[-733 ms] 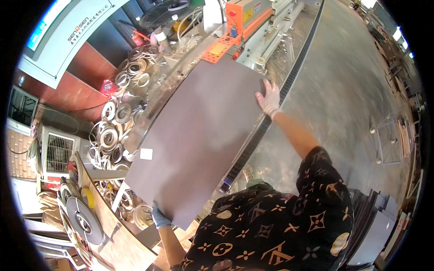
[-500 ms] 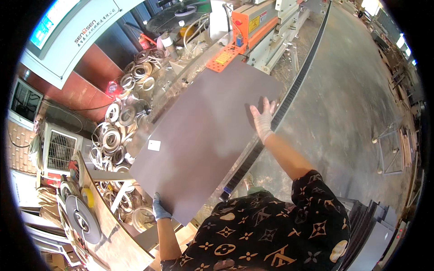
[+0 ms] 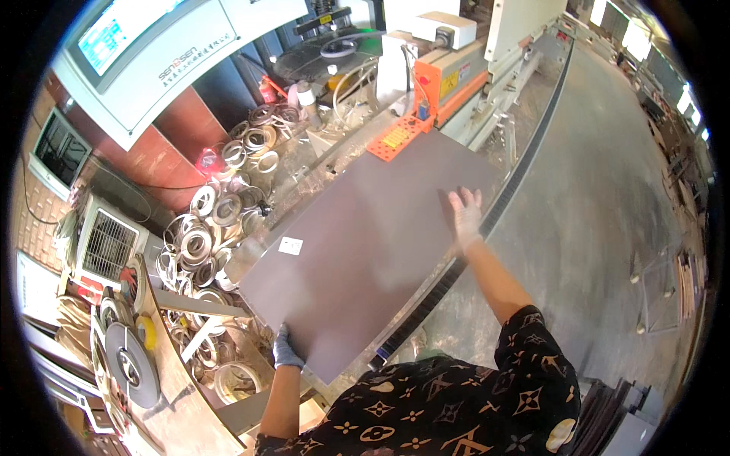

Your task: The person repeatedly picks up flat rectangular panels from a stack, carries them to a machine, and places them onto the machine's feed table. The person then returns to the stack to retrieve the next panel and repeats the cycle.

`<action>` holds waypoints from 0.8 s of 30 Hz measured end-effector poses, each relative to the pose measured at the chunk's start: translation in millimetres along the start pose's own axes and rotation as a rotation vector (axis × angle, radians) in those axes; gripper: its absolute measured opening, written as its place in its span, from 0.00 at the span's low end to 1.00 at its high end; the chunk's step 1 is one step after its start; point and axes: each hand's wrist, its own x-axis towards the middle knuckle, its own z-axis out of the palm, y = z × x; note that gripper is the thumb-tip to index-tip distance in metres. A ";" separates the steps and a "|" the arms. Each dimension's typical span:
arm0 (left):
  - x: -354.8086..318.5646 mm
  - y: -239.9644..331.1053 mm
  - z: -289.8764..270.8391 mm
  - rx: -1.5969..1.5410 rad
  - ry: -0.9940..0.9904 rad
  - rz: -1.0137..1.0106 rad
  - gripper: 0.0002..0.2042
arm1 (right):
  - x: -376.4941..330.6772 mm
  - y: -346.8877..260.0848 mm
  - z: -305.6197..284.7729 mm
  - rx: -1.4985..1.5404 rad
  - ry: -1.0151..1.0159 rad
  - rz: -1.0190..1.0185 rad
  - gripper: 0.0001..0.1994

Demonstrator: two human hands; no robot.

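A large flat brown-grey panel (image 3: 357, 251) lies slantwise before me, its far end at the orange perforated plate (image 3: 395, 139) of a machine. A small white label (image 3: 290, 245) sits on the panel near its left edge. My left hand (image 3: 287, 349), in a blue-grey glove, grips the panel's near left edge; the fingertips under the edge are hidden. On the panel's right side my right hand (image 3: 465, 216), in a pale thin glove, rests with its fingers stretched out over the surface.
Along the panel's right side runs a long black roller track (image 3: 426, 304). Many edge-band coils (image 3: 196, 243) are heaped at the left. Nearer, a wooden table (image 3: 186, 410) bears a large grey coil (image 3: 131, 365). A white control cabinet (image 3: 163, 68) with a screen stands far left. Stacked boards (image 3: 608, 418) lie at lower right.
The panel has slid a little toward the machine, its label now nearer the orange plate. Both hands have gone along with it. The whole view has also shifted slightly.
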 end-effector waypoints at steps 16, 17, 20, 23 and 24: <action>24.0 -61.3 91.4 0.342 -0.546 0.085 0.14 | -202.6 21.7 -192.5 0.045 -0.235 0.040 0.11; 23.0 -73.5 93.2 0.409 -0.583 0.073 0.14 | -226.9 33.8 -221.3 0.143 -0.060 0.193 0.12; 18.0 -111.9 106.0 0.579 -0.562 0.228 0.13 | -318.8 70.0 -307.6 0.537 0.476 0.413 0.17; 2.7 -153.8 124.2 0.683 -0.625 0.306 0.12 | -407.1 99.4 -416.6 0.194 0.885 0.302 0.10; -6.8 -164.3 128.1 0.709 -0.653 0.326 0.12 | -436.3 106.3 -451.2 0.166 1.076 0.321 0.12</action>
